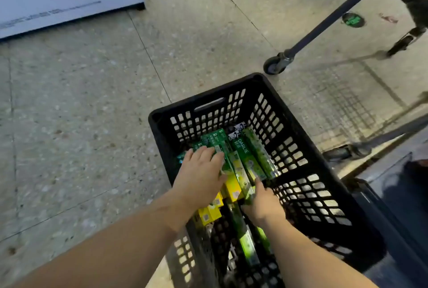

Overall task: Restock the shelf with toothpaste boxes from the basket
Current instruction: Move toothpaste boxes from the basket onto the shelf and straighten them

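Fingers spread flat, the left hand [201, 173] presses the green toothpaste boxes [245, 155] together, while the right hand [261, 204] curls around 1 box end, seemingly to gather a bundle from the black basket [301, 139] on the floor [92, 102].

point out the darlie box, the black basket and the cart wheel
Darlie toothpaste box [246, 155]: head view, on its green printed top face.
black basket [209, 103]: head view, on the far wall by the handle slot.
cart wheel [274, 66]: head view, on the dark tyre.
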The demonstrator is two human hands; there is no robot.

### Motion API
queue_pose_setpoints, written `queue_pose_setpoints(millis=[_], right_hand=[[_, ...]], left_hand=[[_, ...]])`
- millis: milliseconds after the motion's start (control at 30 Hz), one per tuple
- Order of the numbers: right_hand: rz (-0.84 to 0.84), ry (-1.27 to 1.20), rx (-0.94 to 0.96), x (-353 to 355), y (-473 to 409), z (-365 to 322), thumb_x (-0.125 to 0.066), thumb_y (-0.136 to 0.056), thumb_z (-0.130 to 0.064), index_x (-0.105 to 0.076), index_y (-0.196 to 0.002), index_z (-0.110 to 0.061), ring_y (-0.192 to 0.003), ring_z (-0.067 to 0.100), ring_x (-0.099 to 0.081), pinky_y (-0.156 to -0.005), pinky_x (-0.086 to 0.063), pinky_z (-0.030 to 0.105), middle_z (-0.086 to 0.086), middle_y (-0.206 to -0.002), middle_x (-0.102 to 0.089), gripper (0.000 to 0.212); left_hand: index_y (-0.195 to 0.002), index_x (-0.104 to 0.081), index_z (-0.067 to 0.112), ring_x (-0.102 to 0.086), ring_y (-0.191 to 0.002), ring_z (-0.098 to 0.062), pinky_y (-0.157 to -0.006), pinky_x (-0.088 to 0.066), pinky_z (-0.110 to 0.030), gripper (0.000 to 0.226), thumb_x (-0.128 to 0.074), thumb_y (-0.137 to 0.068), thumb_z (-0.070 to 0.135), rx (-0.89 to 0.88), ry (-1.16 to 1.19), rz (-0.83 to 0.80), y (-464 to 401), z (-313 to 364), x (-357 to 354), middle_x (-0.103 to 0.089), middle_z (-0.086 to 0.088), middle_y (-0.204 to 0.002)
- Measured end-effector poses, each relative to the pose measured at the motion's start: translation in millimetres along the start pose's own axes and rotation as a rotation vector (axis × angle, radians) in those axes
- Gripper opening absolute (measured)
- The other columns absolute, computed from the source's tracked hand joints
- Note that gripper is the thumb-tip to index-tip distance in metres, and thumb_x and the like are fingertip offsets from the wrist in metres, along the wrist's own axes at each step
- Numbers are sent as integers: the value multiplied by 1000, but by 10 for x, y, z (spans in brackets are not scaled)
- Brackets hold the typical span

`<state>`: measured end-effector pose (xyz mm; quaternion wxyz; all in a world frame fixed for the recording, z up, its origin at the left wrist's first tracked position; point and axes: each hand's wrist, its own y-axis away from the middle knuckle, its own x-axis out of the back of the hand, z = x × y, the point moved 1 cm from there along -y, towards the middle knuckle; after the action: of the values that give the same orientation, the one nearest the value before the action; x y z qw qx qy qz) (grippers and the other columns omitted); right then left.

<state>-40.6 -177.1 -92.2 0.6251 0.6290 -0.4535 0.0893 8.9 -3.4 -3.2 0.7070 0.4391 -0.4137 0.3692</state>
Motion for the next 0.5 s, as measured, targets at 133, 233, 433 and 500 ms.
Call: queue_pose_setpoints(millis=[133, 233, 433, 500], right_hand=[[22, -51, -56, -292, -275, 12, -64, -87, -23, -11, -149, -27, -126, 33, -44, -91, -46, 44, 13, -142, -37, 82], [89, -38, -67, -452, -435, 32, -45, -90, -5, -20, -143, -23, -116, 30, -52, -79, -44, 38, 11, -132, -47, 62], [45, -114, -121, -205, -370, 48, -48, -85, -2, -44, -123, -7, -114, 32, -55, -86, -46, 35, 15, -126, -53, 39], [23, -112, -88, 32, -223, 85, -54, -85, -9, -43, -127, -9, -114, 32, -55, -87, -46, 34, 15, -126, -55, 43]], left_hand=[[-147, -22, 24, -12, -144, -22, -117, -4, -44, 58, -41, -96, 43, -24, -28, 14, -130, -39, -196, -23, -2, -154], [-147, -21, 23, -10, -144, -22, -118, -4, -45, 59, -40, -96, 44, -37, -22, 20, -169, -37, -272, -22, -3, -155], [-147, -20, 23, -11, -144, -23, -118, -5, -46, 58, -38, -97, 45, -40, -47, 31, -123, -16, -129, -22, -2, -155], [-146, -21, 23, -12, -144, -23, -117, -6, -45, 57, -38, -96, 45, -32, -40, 35, -62, 45, -22, -23, -3, -154]])
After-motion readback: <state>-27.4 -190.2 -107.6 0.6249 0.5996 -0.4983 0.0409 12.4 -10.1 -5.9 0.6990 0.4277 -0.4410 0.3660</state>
